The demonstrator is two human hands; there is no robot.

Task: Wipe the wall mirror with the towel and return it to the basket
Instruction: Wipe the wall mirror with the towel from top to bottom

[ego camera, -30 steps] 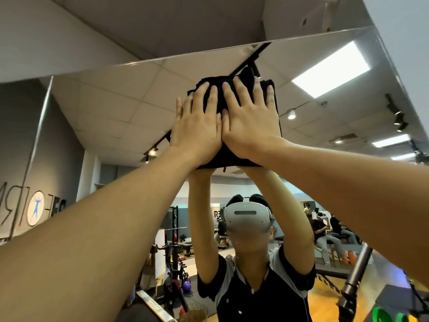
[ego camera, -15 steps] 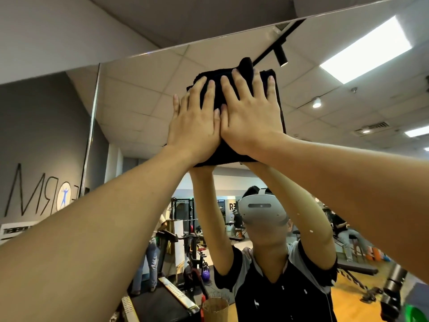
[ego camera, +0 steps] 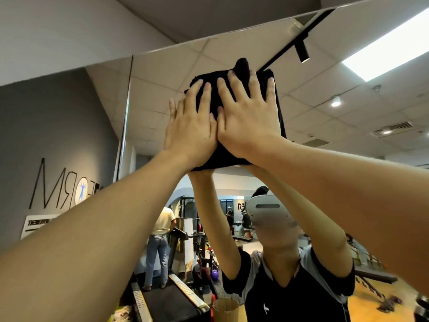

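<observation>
Head-worn view, tilted upward, close against mirror (ego camera: pixel 162 94)

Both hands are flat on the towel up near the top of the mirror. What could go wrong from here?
1. The folded black towel is only pressed, not gripped, by the left hand and right hand; easing pressure could let it drop.
2. The towel sits just below the top edge of the large wall mirror, so wiping higher may run onto the wall.
3. Arms look fully raised, so pressure may be uneven, leaving streaks.

Mirrored "RM" on grey wall (ego camera: pixel 53 126)
</observation>
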